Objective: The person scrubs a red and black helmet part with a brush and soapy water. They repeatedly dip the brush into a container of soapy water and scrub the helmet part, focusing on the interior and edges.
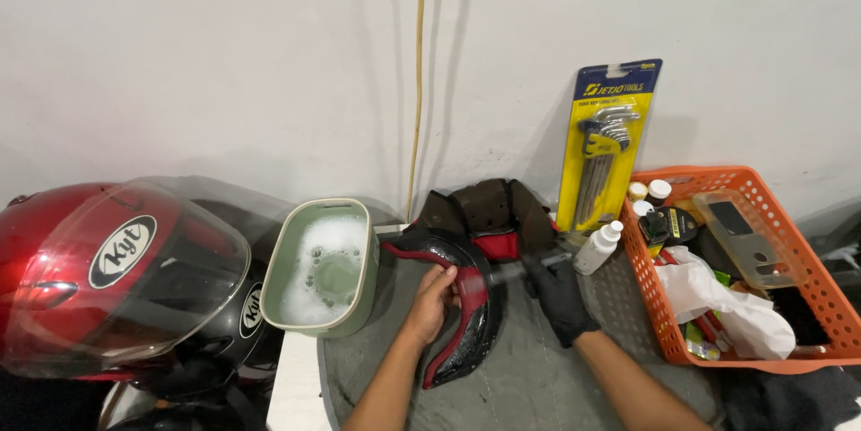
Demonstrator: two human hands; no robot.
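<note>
We see the bare left hand (434, 298) clasped around the inner edge of a curved black-and-red helmet pad (468, 305), which lies on the grey tabletop (529, 377) near its back edge, just in front of the wall. The right hand (558, 296), in a black glove, is clenched on a slim brush (516, 271) whose blurred far end meets the pad just beside the left fingers. Behind the pad, more dark liner pieces (489, 208) lean at the wall. At the tabletop's left edge a pale green tub (325, 266) holds foamy water, and beyond it sits a red helmet (108, 278) with a clear visor. Toward the right edge stands a small white bottle (598, 247), touching an orange basket (789, 243) filled with a white cloth and small containers. A yellow-carded set of hex keys (605, 148) leans against the wall behind the bottle.
</note>
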